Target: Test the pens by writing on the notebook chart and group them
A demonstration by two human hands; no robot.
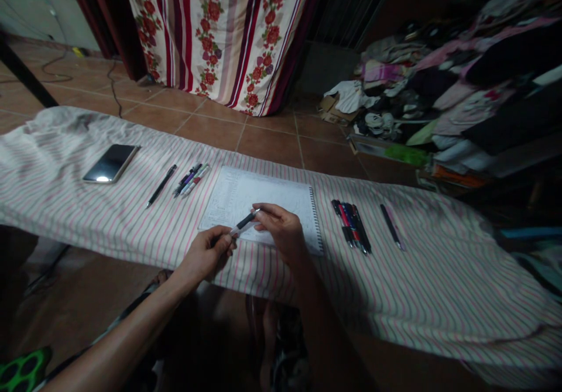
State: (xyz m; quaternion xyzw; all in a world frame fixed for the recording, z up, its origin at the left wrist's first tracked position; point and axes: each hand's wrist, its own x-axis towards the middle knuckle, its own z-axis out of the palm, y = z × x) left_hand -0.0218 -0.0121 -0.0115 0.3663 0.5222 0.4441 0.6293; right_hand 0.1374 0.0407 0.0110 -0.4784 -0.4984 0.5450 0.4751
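A pen (244, 222) with a dark grip and a clear barrel is held slantwise above the lower part of an open spiral notebook (276, 190). My left hand (213, 248) is closed round its lower left end. At the other end, the tip, my right hand (281, 228) has its thumb and fingers closed on the pen. Faint writing shows on the notebook page, and its spiral runs down the right side. My right hand covers part of the page.
Left of the notebook lie several pens (191, 180), a single black pen (161, 186) and a phone (112, 164). To the right are a bunch of pens (352, 227) and a dark pen (391, 226). A striped cloth (272, 275) covers the surface. Clothes (465, 82) are heaped beyond.
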